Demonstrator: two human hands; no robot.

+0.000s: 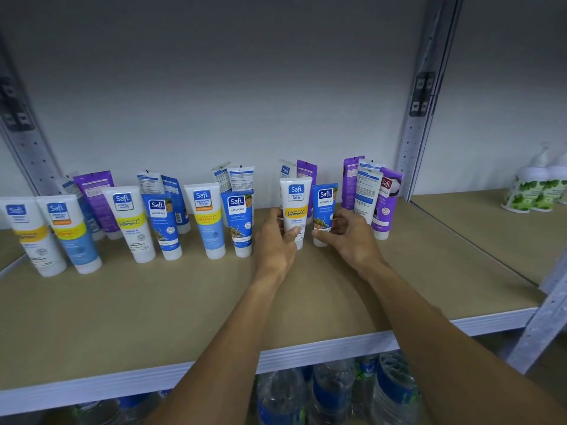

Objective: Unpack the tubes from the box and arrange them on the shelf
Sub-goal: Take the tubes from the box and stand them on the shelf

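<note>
A white tube (295,207) with a yellow band and a shorter blue tube (324,207) stand side by side, just apart, toward the right of the shelf (184,302), in front of the far row. The left hand (274,240) grips the white tube low down, thumb laid across its front and fingers curled behind its left edge. The right hand (348,237) holds the blue tube the same way from the right, thumb pressed on its lower front and fingers wrapped behind. Both forearms reach in from the near right, bare, over the shelf's front edge.

Each held tube stands cap down and crimped end up, its long axis close to vertical and its label facing near. To the left, other tubes (132,222) stand in a loose near row of white and blue, also cap down, with more behind them turned back-side out. Just right of the right hand stands a purple tube (385,204) among a small group.

The shelf board is tan with a pale metal front rail. A perforated grey upright (417,133) rises at its right, against a plain white wall (230,87). Water bottles (331,391) with blue labels sit on the level below. On the neighbouring shelf to the far right stand green-printed pump bottles (534,191).
</note>
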